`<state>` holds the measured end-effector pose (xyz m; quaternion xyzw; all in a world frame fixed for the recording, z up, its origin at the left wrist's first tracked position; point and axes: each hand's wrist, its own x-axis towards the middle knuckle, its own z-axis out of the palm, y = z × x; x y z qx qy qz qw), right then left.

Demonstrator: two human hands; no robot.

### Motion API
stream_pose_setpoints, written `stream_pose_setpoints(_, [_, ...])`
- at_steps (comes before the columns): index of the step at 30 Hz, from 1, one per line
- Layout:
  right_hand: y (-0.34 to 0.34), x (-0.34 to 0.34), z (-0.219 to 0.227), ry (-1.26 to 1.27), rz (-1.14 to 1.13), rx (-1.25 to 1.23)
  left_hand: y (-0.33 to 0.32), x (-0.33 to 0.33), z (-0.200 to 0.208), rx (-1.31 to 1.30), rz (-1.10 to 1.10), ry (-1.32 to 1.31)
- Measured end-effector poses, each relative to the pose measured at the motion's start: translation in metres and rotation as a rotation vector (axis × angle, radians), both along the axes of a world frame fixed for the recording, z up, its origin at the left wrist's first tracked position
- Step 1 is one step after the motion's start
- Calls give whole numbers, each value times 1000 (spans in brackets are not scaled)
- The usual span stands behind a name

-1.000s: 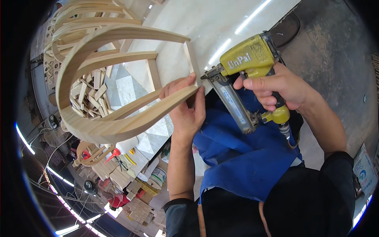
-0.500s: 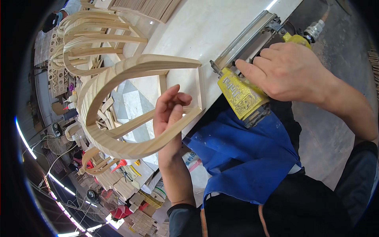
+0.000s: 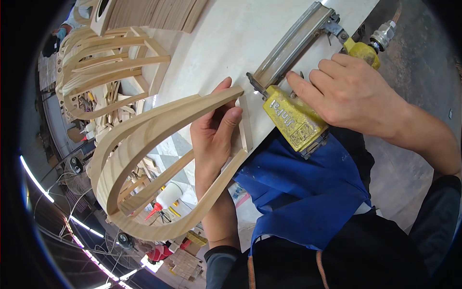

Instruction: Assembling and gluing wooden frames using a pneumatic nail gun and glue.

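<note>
Two bare hands are at work beside a pale surface [image 3: 207, 55]: the left hand [image 3: 214, 127] is closed on one wooden frame [image 3: 130, 154], its thumb and fingers at the upper front corner, while the right hand [image 3: 349, 91] wraps the grip of one yellow nail gun [image 3: 294, 118], index finger reaching along the body. The frame, tilted over the edge of the surface in front of the person, shows two curved hoops and one short crosspiece [image 3: 246, 127] across its front. The gun's nose sits just beside that corner; whether they touch is hard to tell. The left forearm runs behind the nearer hoop's lower strip, and the hand hides part of the crosspiece. Seen through the hoops is one white bottle [image 3: 169, 194] with a red nozzle, partly masked by wood. Beyond, at upper left, more curved frames [image 3: 144, 61] overlap too closely to count, near one stack of thin wooden panels [image 3: 154, 17]. Two fans [image 3: 126, 241] show at lower left; one blue apron [image 3: 303, 188] covers the lap.
</note>
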<state>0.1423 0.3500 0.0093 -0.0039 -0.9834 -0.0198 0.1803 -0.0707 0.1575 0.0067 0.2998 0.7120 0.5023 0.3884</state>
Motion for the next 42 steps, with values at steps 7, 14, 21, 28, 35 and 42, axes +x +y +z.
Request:
stream_pose_setpoints(7, [4, 1, -8, -45, -13, 8, 1, 0, -2, -17, 36, 127])
stream_pose_setpoints(14, [5, 3, -8, -61, 102, -4, -1, 1, -6, -1, 38, 183])
stream_pose_setpoints(21, [4, 3, -8, -70, 190, -44, -1, -2, -6, -23, 25, 214])
stream_pose_setpoints(28, [2, 0, -8, -69, 234, -50, 1, 1, -2, -43, 32, 230])
stream_pose_setpoints(35, [4, -3, -8, -66, 242, -40, 1, 0, -3, -35, 23, 212])
stream_pose_setpoints(42, [5, -3, -8, -68, 230, -44, 3, 3, -4, -13, 19, 210])
